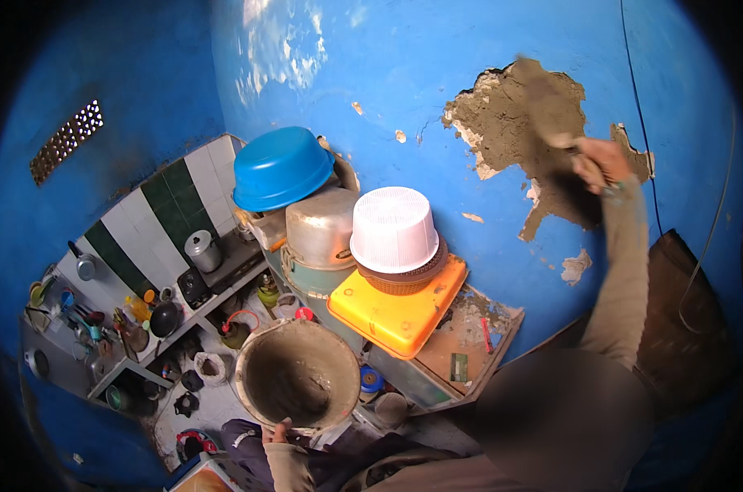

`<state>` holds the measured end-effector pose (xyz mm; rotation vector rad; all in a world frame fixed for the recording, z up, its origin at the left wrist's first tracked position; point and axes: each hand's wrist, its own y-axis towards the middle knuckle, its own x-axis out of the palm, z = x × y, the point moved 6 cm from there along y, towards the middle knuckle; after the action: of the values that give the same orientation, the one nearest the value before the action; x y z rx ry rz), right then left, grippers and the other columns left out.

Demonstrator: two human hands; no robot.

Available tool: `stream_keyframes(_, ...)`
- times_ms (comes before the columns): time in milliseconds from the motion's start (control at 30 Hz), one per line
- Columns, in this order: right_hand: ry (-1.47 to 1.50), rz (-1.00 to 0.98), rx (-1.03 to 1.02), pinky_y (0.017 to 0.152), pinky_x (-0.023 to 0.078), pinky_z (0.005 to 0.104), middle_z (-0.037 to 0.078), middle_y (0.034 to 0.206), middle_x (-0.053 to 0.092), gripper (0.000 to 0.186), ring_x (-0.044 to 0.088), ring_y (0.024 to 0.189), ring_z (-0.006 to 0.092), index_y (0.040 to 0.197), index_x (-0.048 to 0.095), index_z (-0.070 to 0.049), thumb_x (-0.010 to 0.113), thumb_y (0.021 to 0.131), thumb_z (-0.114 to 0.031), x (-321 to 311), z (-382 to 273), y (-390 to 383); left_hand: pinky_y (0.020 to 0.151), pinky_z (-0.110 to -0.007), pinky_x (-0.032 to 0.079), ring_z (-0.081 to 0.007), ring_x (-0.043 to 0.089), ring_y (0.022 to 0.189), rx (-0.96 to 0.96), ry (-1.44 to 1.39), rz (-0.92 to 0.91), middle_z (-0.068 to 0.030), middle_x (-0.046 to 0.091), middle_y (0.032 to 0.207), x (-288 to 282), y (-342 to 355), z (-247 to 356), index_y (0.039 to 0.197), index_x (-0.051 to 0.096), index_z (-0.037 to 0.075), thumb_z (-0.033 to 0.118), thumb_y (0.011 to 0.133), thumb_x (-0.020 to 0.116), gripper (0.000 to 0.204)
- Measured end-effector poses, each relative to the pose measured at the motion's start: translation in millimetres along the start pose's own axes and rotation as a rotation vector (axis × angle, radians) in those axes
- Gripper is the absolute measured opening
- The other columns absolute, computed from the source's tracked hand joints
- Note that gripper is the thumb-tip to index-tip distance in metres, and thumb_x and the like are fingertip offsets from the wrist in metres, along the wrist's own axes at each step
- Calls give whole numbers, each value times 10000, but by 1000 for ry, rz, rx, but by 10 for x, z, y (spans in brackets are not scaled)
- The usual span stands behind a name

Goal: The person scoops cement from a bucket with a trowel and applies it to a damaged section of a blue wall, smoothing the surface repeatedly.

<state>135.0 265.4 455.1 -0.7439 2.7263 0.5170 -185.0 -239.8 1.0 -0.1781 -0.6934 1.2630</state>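
My right hand [605, 166] is raised to the blue wall [404, 66], its fingers closed round the handle of a trowel [545, 102]. The trowel's blade is blurred and lies over a rough patch of grey-brown mortar [502, 115], where the blue paint has broken away. My left hand [279, 430] grips the near rim of a dirty, round bucket [297, 353]. Mortar-coloured residue coats the bucket's inside, and its mouth tilts toward me.
On a cabinet beside the wall stand a blue basin [281, 168], a large metal pot [318, 225], a white basket [394, 230] and an orange tray [388, 307]. A tiled kitchen counter [224, 287] with pans lies left. A dark cable [640, 107] runs down the wall.
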Motion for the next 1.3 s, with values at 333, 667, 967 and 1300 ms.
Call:
stream_keyframes(333,-846,181,-119,535,434,380,134,658,574,275,569,589,266,832,592,6,520,837,-260,444,621,-673,425,-429,525,-228,565,606,-87,-149,-66,-62,596,873,-171,745,-429,1143,458,145,147,774,612,400)
stream_keyframes(667,-1256,213,71,759,430,466,280,833,589,329,562,851,425,984,514,53,514,803,-222,1250,709,-308,487,-403,504,-170,514,550,13,-219,0,-35,585,747,-241,1733,-476,1050,501,109,18,783,532,284)
stream_keyframes(967,-1148,393,-167,781,438,461,251,837,608,358,569,840,423,1025,515,27,451,803,-246,1246,1225,188,479,-419,526,-188,536,600,-20,-179,4,-31,576,793,-202,1894,-666,1076,492,119,19,760,520,332)
stream_keyframes(1300,-1066,228,-166,682,441,432,265,763,591,328,578,752,402,893,585,23,487,748,-254,699,766,443,503,-459,530,-204,539,609,-60,-283,2,-43,552,777,75,1783,-751,1048,500,102,-23,689,554,384)
